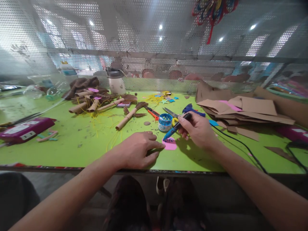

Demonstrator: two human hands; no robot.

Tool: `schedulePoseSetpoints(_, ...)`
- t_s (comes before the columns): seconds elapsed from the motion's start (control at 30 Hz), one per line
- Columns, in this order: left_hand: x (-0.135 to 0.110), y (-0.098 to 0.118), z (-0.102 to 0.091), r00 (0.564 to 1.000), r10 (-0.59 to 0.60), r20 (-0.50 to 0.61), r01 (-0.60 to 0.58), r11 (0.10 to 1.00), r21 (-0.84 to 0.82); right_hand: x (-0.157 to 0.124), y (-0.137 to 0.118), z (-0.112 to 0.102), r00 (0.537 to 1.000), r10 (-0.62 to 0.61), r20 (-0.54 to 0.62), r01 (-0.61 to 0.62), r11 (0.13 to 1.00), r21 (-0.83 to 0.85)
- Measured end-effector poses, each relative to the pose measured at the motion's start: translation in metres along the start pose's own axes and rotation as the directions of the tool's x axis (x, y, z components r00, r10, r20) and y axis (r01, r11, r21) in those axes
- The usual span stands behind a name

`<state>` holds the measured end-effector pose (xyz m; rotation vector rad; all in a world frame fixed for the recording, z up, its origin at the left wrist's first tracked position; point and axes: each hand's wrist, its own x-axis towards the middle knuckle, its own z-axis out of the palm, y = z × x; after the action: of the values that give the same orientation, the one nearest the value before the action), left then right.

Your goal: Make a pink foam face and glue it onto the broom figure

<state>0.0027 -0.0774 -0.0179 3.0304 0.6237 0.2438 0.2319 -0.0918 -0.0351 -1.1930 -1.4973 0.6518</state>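
Note:
My right hand [198, 130] grips a blue and black pen-shaped tool [176, 126] with its tip down on a small pink paper piece [170, 145] that lies on the green table [72, 144]. A black cord runs from the tool off to the right. My left hand [137, 149] rests on the table with its fingertips pressed on the left edge of the pink piece. Blue marks show on the pink piece under the tool's tip.
A small blue-rimmed pot [165, 122], orange-handled scissors [153, 113] and blue-handled scissors [192, 110] lie just behind. Brown paper rolls [125, 119] lie at the back left, a brown paper stack [243, 110] at the right, a magenta packet [25, 129] at the left.

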Motion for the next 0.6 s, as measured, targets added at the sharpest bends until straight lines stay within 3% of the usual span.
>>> schedulePoseSetpoints(0.6, -0.0004, 0.0, 0.0004, 1.0, -0.009, 0.01, 0.009, 1.0, -0.006, 0.0009, -0.0038, 0.0001, 0.996, 0.018, -0.084, -0.015, 0.999, 0.039)
